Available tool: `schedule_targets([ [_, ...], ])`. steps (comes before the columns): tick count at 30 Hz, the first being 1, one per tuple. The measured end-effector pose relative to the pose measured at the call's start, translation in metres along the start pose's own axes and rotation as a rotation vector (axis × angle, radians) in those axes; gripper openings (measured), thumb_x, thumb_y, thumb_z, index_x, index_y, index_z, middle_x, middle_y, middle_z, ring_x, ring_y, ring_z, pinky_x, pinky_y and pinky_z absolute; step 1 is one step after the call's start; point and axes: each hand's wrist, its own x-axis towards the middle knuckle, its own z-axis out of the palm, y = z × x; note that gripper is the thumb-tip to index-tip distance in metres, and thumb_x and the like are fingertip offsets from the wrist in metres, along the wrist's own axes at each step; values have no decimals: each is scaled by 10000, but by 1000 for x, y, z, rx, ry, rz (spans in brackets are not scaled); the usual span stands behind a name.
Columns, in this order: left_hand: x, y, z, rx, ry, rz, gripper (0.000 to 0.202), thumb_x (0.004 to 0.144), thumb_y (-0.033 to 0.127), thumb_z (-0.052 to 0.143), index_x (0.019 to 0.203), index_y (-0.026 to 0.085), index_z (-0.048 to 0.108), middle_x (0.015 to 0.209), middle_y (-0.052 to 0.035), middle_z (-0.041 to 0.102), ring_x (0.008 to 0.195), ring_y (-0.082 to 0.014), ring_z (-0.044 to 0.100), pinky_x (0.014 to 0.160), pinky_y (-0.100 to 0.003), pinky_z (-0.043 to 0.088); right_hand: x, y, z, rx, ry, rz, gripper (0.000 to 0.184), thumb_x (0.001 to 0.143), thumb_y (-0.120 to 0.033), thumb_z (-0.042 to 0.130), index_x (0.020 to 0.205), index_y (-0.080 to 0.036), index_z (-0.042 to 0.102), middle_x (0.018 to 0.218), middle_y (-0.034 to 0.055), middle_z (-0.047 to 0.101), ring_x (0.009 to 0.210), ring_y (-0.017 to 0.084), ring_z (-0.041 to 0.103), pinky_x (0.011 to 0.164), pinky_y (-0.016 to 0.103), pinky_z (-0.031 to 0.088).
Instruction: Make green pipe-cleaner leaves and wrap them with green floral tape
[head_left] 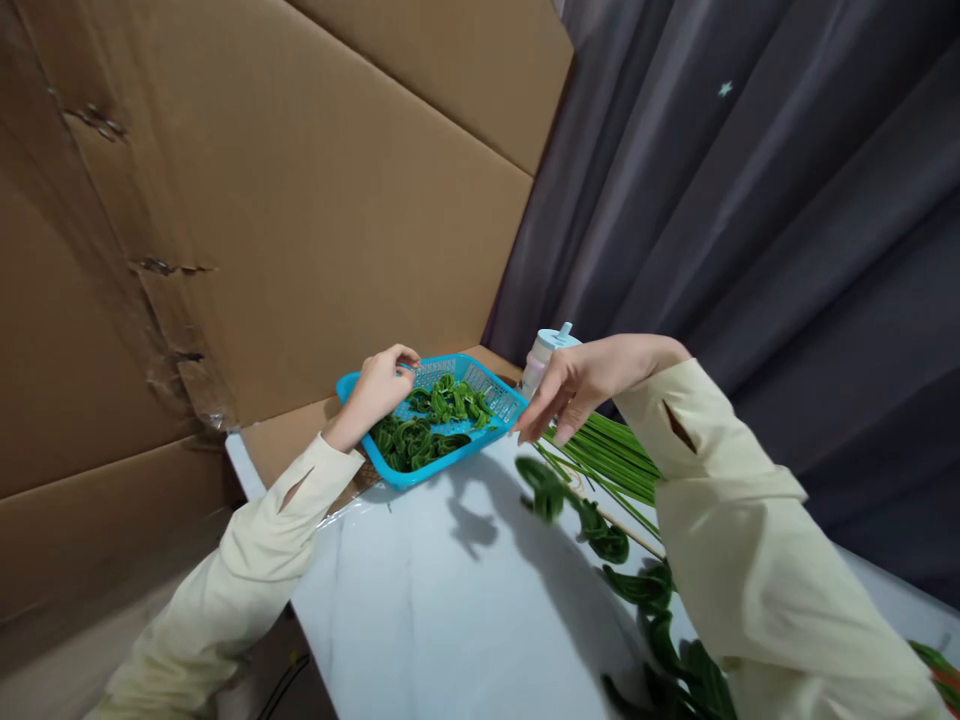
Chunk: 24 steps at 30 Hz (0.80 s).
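My left hand (381, 388) is over the left end of a blue plastic basket (397, 480), its fingers loosely bent and apart near the back rim. Inside the basket are two heaps of fuzzy green leaf pieces (411, 444), one darker than the other. My right hand (576, 385) hangs fingers-down beside the basket's right corner, fingertips drawn together. Just below them is a dark green leaf piece (544, 485), blurred and off the table; what the fingers grip is hidden. More twisted green leaf pieces (646, 588) lie along the table under my right forearm.
A bundle of long green stems (615, 455) lies behind my right wrist. A bottle with a pale blue lid (556, 338) stands at the back. Cardboard panels (337, 220) rise behind and left of the white marbled table (427, 610); a dark curtain (720, 250) hangs at right.
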Motion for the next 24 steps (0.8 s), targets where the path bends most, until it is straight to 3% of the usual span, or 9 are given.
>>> schedule_targets([
  [3,0,0,0,18,10,19,278,669,44,454,838,158,643,881,-62,695,816,-190,631,741,-257,476,15,3,2,-124,176,-13,294,571,-116,755,863,-124,723,767,20,686,681,149,628,594,179,473],
  [6,0,-2,0,43,29,32,273,668,53,455,815,172,652,864,-54,699,791,-190,630,728,-253,474,58,6,15,-319,342,-127,236,656,-58,679,858,-167,731,788,-7,690,719,147,626,621,172,457],
  [8,0,-3,1,53,40,37,266,667,64,459,800,183,656,849,-46,702,769,-188,630,720,-252,474,88,7,29,-448,348,-115,286,598,13,679,809,-171,734,776,-5,687,760,159,619,645,175,439],
  [12,-1,-4,3,48,40,47,254,654,81,474,788,190,661,808,-39,703,745,-189,630,693,-245,473,126,18,48,-438,304,-83,252,519,59,689,650,-156,710,611,-10,649,601,137,589,524,170,407],
  [16,-1,-2,1,64,34,45,267,661,87,462,798,180,670,805,-46,702,733,-189,623,687,-249,464,124,35,36,-115,297,-167,59,617,-107,696,651,-140,661,571,-28,600,553,108,546,520,172,408],
  [20,-1,0,-1,80,28,30,276,655,88,459,792,185,678,775,-37,700,661,-175,608,664,-245,458,106,47,18,195,273,-238,162,630,-260,717,694,-135,635,600,-35,579,572,95,538,581,180,434],
  [24,-1,-1,0,84,25,46,276,660,97,456,791,187,682,762,-32,701,619,-164,596,623,-232,452,98,46,20,375,291,-261,199,610,-259,753,701,-133,629,643,-20,591,603,96,561,606,183,457],
])
